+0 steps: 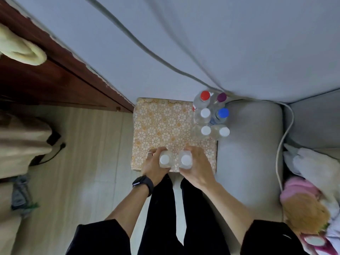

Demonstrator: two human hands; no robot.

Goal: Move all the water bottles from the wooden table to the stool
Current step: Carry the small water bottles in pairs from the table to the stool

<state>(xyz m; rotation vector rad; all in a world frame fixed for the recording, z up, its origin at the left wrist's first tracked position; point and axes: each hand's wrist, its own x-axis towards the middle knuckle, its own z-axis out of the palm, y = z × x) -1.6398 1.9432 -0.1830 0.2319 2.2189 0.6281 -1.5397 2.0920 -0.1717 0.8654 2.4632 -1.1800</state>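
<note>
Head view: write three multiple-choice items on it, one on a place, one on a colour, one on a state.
1. Where on the stool does the bottle cluster stand?
A. far right corner
B. near left corner
C. centre

2. What colour are the caps of the two held bottles?
A. red
B. white
C. blue

3. What are the hands doing?
A. both are open
B. each grips a bottle
C. only one holds a bottle

Key:
1 A, the cluster crowds the far right corner.
2 B, both caps show white.
3 B, the left hand and the right hand each curl round a bottle.
</note>
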